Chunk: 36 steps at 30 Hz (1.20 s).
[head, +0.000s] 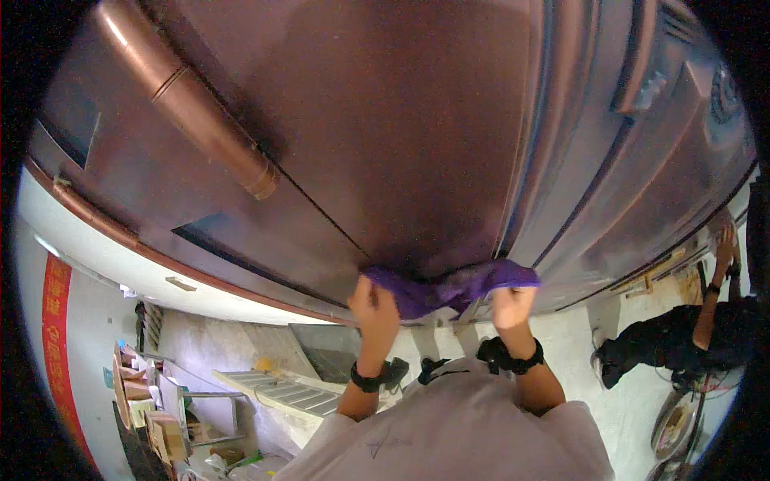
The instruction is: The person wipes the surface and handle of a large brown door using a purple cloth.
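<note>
Both my hands hold a purple cloth (445,290) stretched between them, low in the middle of the head view. My left hand (376,303) grips its left end with bent fingers. At its right end my right hand (514,303) is closed on the fabric. The cloth lies before a large reddish-brown panelled surface (391,132), near the lower end of a dark seam; whether it touches the surface I cannot tell. A glossy copper-brown tube-like bar (204,120) runs along the surface at upper left. Each wrist wears a dark band.
To the right, a person in black (680,337) raises an arm to the panelled surface. Below left are a slatted metal rack (283,391), a cardboard box (167,436) and assorted clutter. A red banner with writing (57,337) hangs at the far left. Raised mouldings (553,120) run down the surface's right side.
</note>
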Tool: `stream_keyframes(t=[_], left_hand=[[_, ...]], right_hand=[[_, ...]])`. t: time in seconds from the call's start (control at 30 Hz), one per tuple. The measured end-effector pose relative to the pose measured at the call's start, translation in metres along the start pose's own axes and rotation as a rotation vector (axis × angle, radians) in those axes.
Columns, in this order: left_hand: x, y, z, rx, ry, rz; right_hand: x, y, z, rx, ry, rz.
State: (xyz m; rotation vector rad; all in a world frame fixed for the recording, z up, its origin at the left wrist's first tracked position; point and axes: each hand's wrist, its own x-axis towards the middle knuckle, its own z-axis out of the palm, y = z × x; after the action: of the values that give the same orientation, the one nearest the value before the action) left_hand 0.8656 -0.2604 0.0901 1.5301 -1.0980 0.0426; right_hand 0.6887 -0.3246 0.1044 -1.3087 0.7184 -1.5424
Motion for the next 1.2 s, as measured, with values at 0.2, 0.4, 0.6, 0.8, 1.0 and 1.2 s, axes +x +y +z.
stream_keyframes(t=[0.2,0.4,0.6,0.8,1.0,1.2], left_hand=[[0.019,0.033,0.020,-0.261,0.198,-0.061],[-0.035,0.005,0.057,0.005,-0.051,-0.045],[-0.039,0.000,0.052,0.085,0.027,-0.082],[-0.012,0.025,0.036,-0.225,0.146,-0.264],[-0.028,-0.007,0.037,0.044,0.101,-0.147],[-0.001,-0.014,0.002,-0.167,0.214,-0.247]], right_hand=[[0.024,-0.005,-0.021,-0.239,0.054,-0.192],[0.000,0.049,-0.038,-0.099,-0.120,-0.009],[0.003,0.052,-0.058,-0.325,-0.165,-0.147],[0.011,0.042,-0.053,-0.211,-0.078,-0.170],[-0.003,0.072,-0.066,-0.354,0.090,-0.041],[0.000,0.026,0.005,0.188,0.053,-0.186]])
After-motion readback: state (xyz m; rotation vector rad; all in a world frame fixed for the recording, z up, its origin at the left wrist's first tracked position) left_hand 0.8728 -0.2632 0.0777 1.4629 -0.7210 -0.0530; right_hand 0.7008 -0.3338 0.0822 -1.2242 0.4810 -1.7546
